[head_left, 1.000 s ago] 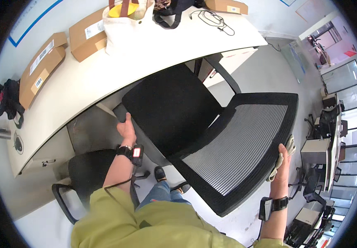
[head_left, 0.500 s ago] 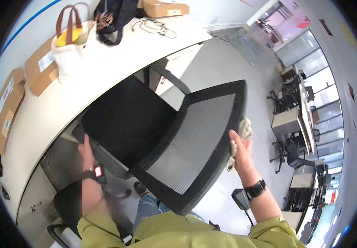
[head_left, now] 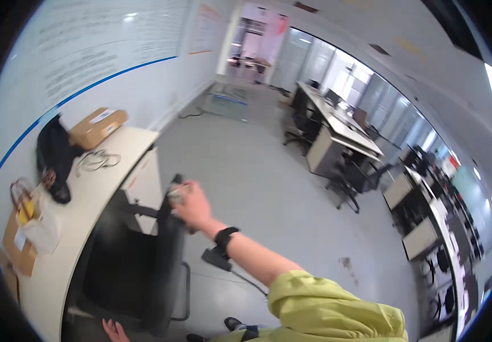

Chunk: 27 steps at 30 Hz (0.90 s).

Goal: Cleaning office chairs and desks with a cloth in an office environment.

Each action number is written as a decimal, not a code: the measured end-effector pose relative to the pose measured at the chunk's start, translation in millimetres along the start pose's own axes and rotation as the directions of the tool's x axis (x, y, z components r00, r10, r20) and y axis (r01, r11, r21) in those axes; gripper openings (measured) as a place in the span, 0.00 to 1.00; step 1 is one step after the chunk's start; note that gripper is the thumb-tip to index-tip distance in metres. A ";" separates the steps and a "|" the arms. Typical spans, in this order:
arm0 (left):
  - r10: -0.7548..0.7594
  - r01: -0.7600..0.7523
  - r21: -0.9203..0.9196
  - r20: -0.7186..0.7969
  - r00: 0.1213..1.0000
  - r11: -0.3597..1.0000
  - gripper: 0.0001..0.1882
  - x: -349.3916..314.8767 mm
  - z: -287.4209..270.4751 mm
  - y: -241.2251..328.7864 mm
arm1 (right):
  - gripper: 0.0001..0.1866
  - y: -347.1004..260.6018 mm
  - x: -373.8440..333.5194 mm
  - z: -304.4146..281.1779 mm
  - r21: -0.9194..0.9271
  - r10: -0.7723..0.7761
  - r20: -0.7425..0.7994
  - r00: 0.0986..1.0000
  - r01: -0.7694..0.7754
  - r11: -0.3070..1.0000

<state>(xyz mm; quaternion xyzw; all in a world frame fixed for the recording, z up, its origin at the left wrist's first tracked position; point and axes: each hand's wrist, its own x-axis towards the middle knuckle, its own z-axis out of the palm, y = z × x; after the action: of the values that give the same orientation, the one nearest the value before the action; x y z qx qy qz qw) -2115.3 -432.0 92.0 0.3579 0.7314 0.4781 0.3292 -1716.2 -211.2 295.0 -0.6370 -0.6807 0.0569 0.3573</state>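
Presently: one black office chair (head_left: 135,271), standing by the long edge of the desk (head_left: 86,211), seat (head_left: 118,265) facing inward; backrest (head_left: 169,262), its long axis running roughly along that edge. My right hand (head_left: 193,208) is clamping the backrest's far end, seemingly for leverage; my left hand (head_left: 115,332) is showing near its nearer end, grip impossible to tell.

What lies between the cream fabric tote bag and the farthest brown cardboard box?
The head view shows a black fabric bag and a thin, looped cable there.

Right arm (head_left: 260,259) outstretched, right grip (head_left: 192,206) curled, left grip (head_left: 115,330) low, partly cut off
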 end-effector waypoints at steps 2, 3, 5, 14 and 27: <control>0.154 -0.164 0.084 0.112 0.982 0.983 0.27 -63.0 14.7 85.4 | 0.22 -15.1 -24.4 -8.4 0.138 -0.058 -0.038 0.998 0.063 0.988; 0.226 -0.236 0.061 0.139 0.964 0.970 0.26 -82.4 19.0 108.8 | 0.21 -22.3 -37.8 -1.9 0.092 -0.070 -0.056 0.996 0.075 0.993; 0.362 -0.367 -0.001 0.177 0.915 0.930 0.26 -106.2 29.3 143.5 | 0.21 -46.2 -71.6 -10.0 0.249 -0.172 -0.006 0.985 0.168 0.954; 0.581 -0.577 -0.075 0.069 0.811 0.813 0.25 -134.8 62.9 216.5 | 0.14 -88.0 -166.3 -30.5 0.427 -0.805 -0.071 0.589 0.748 0.509; 0.414 -0.462 0.511 0.213 0.885 0.725 0.20 -114.3 59.9 237.2 | 0.23 -24.4 -84.5 18.4 0.229 -0.533 -0.124 0.837 0.546 0.806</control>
<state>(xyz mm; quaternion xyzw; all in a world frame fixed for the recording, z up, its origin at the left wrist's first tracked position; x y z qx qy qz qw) -1956.2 -432.1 310.2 0.6189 0.7170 0.2971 0.1205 -1752.3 -285.3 259.5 -0.3673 -0.8106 0.0232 0.4556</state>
